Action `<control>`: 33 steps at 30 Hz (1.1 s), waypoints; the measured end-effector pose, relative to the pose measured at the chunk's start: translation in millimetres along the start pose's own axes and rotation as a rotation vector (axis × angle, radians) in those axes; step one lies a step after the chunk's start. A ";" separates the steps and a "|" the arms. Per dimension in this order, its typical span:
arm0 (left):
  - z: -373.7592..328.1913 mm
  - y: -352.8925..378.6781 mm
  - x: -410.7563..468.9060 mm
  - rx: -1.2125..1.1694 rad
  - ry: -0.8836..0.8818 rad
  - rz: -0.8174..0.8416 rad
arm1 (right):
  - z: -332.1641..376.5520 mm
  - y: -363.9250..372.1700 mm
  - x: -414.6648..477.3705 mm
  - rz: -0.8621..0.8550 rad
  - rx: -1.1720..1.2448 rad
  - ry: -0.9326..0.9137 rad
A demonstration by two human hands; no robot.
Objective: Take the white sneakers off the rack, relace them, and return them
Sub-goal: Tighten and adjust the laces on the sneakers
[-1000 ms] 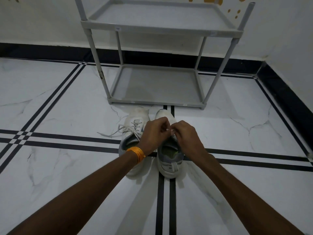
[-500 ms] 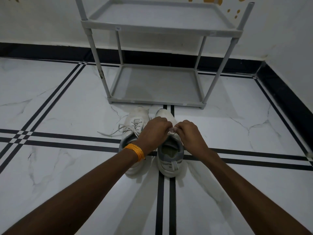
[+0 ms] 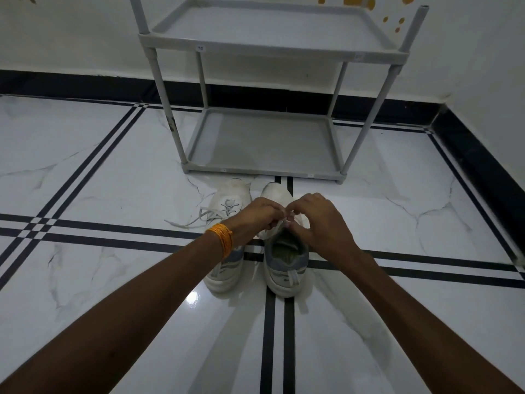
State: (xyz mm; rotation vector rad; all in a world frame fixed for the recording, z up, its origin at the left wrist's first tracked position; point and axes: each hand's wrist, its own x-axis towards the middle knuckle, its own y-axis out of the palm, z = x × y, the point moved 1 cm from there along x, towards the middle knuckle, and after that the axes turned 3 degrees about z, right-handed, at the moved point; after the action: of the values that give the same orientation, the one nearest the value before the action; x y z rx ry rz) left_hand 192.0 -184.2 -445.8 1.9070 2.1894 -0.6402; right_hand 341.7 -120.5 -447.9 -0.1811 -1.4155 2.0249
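Note:
Two white sneakers stand side by side on the floor, toes toward the grey rack (image 3: pixel 267 172). The left sneaker (image 3: pixel 227 268) has loose laces (image 3: pixel 199 217) trailing out to the left. Over the tongue of the right sneaker (image 3: pixel 287 268) my two hands meet. My left hand (image 3: pixel 261 217), with orange thread at the wrist, pinches the white lace at the top of that shoe. My right hand (image 3: pixel 318 220) pinches the same lace from the other side. The fingers hide most of the lace and the eyelets.
The grey two-shelf rack stands against the white wall, both shelves bare. The floor is glossy white marble tile (image 3: pixel 99 180) with black stripes. A black skirting (image 3: pixel 483 155) runs along the walls, and the corner lies to the right.
Both hands stay at the right sneaker's lace; my right hand has lifted slightly and its fingers have spread a little. The sneakers have not moved.

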 end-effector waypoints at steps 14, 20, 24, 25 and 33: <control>16.7 -39.6 1.6 0.512 0.194 -0.377 | -38.4 -2.2 -19.6 0.090 -0.066 0.168; 27.3 -25.9 5.0 1.037 0.218 -0.279 | -43.9 27.8 -40.4 0.141 -0.024 0.288; 25.1 -26.7 3.2 1.040 0.132 -0.353 | -49.0 23.4 -38.0 0.064 0.121 0.377; 23.0 -27.3 2.9 1.064 0.114 -0.364 | -49.7 22.5 -38.5 0.052 0.113 0.372; 23.0 -22.9 2.4 1.354 0.090 -0.285 | -53.3 34.8 -49.3 0.055 -0.230 0.261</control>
State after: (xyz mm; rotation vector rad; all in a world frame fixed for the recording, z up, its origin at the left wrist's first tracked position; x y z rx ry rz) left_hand 165.9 -193.8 -462.5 1.9610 2.2236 -2.6091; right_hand 389.6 -114.0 -512.3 -0.5677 -1.4837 1.8001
